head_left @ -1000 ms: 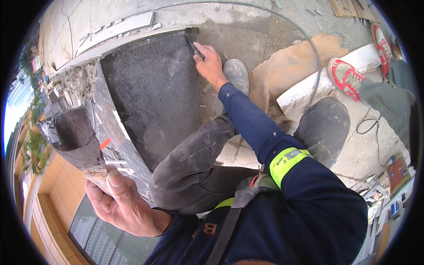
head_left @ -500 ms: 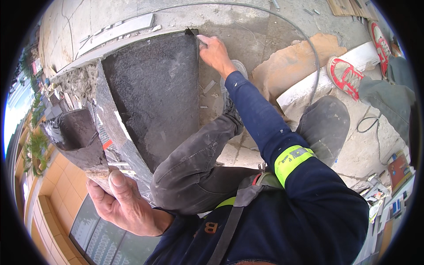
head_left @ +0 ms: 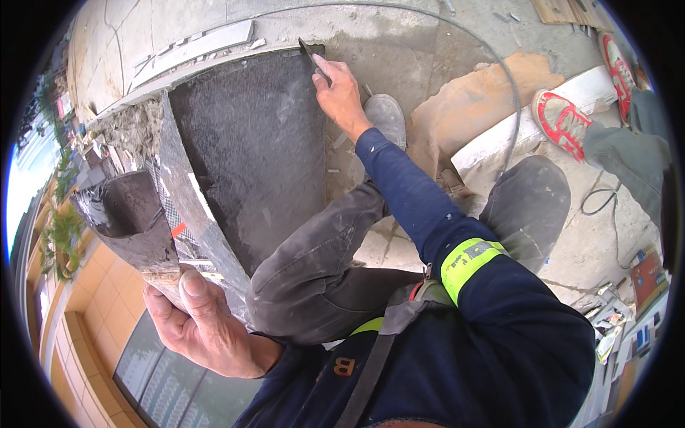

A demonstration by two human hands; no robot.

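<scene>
In my left hand (head_left: 203, 324) is a dark, mortar-smeared scoop-like cup (head_left: 132, 232), tilted with its wide mouth pointing away from me. The thumb and fingers close round its narrow pale end. My right hand (head_left: 337, 96) grips a small narrow pointing trowel (head_left: 309, 53), its blade at the far right corner of a dark grey stone slab (head_left: 257, 143). The fingers partly hide its handle. The slab stretches ahead of my bent knee, its surface dark and blotchy. A lighter grey stone edge (head_left: 189, 182) runs down its left side.
Rough mortar (head_left: 132, 128) and rubble lie left of the slab. Right of it are torn cardboard (head_left: 474, 103), a white-edged block (head_left: 492, 143) and a cable (head_left: 515, 107). Another person's red-and-white shoe (head_left: 564, 125) rests nearby. Pale strips (head_left: 193, 51) lie beyond the slab.
My right hand has turned and drawn slightly back toward me, so more of the trowel blade shows above the slab's corner. My left hand still holds the cup, nearly unmoved.
</scene>
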